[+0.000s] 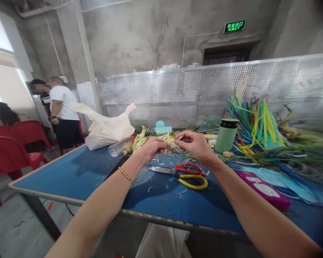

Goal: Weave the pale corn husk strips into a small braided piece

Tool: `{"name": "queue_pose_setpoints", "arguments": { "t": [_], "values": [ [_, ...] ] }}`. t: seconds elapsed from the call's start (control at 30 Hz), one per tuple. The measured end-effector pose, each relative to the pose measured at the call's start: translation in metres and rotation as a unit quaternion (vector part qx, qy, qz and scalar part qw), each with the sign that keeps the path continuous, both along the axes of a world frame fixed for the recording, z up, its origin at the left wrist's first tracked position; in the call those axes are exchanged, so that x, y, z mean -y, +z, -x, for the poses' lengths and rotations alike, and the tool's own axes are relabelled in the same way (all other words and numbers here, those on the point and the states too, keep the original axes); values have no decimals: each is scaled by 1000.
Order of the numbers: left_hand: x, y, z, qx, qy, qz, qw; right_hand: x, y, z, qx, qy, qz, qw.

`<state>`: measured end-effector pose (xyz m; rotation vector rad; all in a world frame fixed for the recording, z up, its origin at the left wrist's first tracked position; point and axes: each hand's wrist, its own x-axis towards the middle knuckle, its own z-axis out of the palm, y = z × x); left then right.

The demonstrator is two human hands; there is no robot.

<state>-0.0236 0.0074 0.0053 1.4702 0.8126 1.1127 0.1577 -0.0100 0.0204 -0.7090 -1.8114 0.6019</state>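
Note:
Both of my hands are raised over the blue table (70, 175), pinching a thin pale strip (169, 140) between them. My left hand (153, 147) grips its left end with closed fingers; a bead bracelet sits on that wrist. My right hand (193, 143) pinches the right end. Below them on the table lie scissors (188, 173) with red and yellow handles, among small cut scraps.
A green cup with a dark lid (226, 135), a heap of coloured strips (255, 125), green leaves (307, 150), a pink case (263, 190), a clear bottle (120, 147) and a white bag (107, 129) crowd the table. Perforated metal screen behind. Red chairs (13, 143) and people stand at left.

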Motion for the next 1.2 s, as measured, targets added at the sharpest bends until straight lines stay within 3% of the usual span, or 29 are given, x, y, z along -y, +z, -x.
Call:
{"name": "queue_pose_setpoints", "arguments": {
  "t": [0.5, 0.77, 1.03, 1.2],
  "values": [
    [8, 1, -4, 35, -65, 30, 997, 1, 0, 1, 9, -2, -6, 1000],
    [6, 0, -7, 54, -49, 22, 997, 7, 4, 3, 19, -101, -43, 994],
    [3, -1, -6, 58, -13, -3, 998, -2, 0, 1, -10, 5, -1, 1000],
    [1, -2, -5, 49, -4, -6, 999, -2, 1, -1, 9, 33, 10, 999]
  ]
}}
